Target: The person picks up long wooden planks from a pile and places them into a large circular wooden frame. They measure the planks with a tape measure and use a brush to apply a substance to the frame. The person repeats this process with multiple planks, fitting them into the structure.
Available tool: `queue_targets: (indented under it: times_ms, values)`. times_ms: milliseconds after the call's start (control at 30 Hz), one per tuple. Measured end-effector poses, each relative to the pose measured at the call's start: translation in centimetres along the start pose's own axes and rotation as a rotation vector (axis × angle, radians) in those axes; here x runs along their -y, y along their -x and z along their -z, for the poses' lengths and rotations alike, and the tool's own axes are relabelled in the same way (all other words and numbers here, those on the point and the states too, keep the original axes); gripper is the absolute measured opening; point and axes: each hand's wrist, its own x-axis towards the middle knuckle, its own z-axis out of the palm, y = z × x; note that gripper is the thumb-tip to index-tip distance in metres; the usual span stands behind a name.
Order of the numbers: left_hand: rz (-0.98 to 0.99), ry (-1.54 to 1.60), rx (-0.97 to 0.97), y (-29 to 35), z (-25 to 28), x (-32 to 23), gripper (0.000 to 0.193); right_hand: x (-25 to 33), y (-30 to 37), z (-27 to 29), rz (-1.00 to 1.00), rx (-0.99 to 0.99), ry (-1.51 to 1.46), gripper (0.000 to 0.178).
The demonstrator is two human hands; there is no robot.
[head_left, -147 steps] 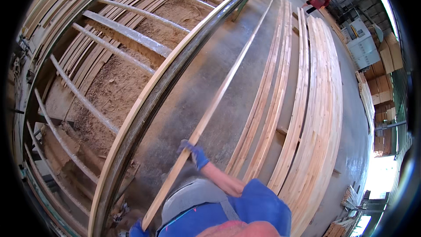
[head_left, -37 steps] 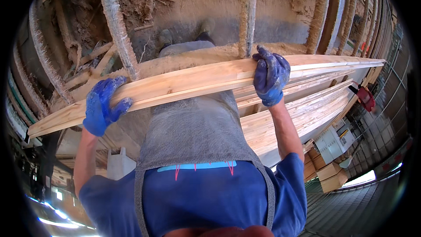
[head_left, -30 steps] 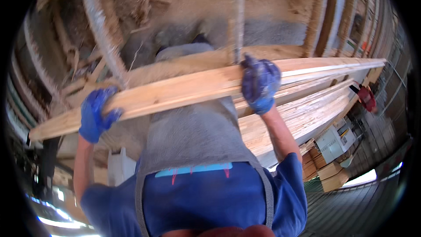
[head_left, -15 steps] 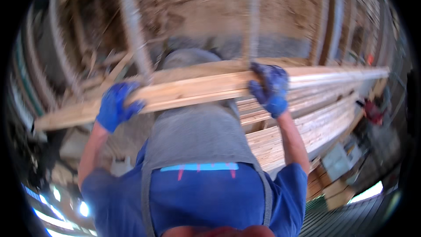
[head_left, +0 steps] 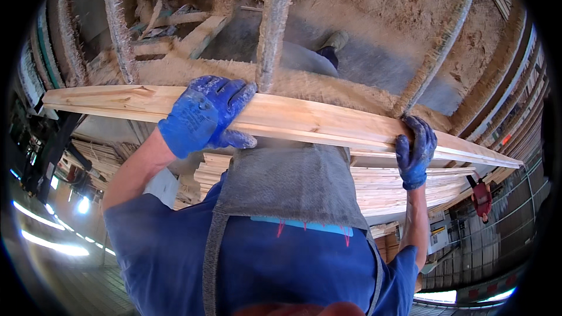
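A long pale wooden board (head_left: 328,118) with a stepped long edge lies across in front of my body. It may be more than one piece; I cannot tell. My left hand (head_left: 206,111), in a blue coated work glove, grips it left of the middle, fingers over the top and thumb along the near edge. Farther right, my right hand (head_left: 417,151), gloved alike, is wrapped round the near edge with its fingertips on top. Both gloves look stained. The board's left end reaches the far left, its right end the far right.
Sawdust-covered metal bars (head_left: 274,23) of a rack run away from me beyond the board. Sawdust (head_left: 374,0) covers the ground there. Stacked boards (head_left: 383,190) lie below on the right. A person in red (head_left: 482,199) is in the distance at right.
The view has swung, and the board now slopes down toward the right instead of up. My left hand sits farther in from the board's left end; my right hand is nearer the right end.
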Motion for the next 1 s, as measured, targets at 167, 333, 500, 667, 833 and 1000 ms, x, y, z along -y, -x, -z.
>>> queue_targets:
  times_ms: [167,333,500,667,833,1000]
  values:
    - [0.027,0.020,0.078,-0.4,0.3,0.0,0.089,-0.2,-0.2,-0.3,-0.016,0.028,-0.021,0.040]
    - [0.030,0.015,0.095,-0.5,-0.3,-0.2,0.092,-0.3,0.1,-0.5,-0.020,0.037,-0.020,0.040]
    - [0.015,-0.021,0.115,-0.3,-0.4,-0.6,0.094,-0.3,0.3,-0.4,-0.027,0.040,-0.013,0.040]
    - [-0.002,-0.057,0.099,-0.3,-0.4,-0.9,0.088,-0.3,0.6,-0.7,-0.003,-0.025,0.002,0.034]
    - [0.008,-0.023,0.097,0.0,-0.5,-0.9,0.087,-0.7,1.2,-2.3,-0.033,-0.150,0.014,0.026]
    - [0.018,0.022,0.101,0.4,-0.7,-1.1,0.091,-1.1,1.6,-2.8,0.005,-0.243,0.025,0.023]
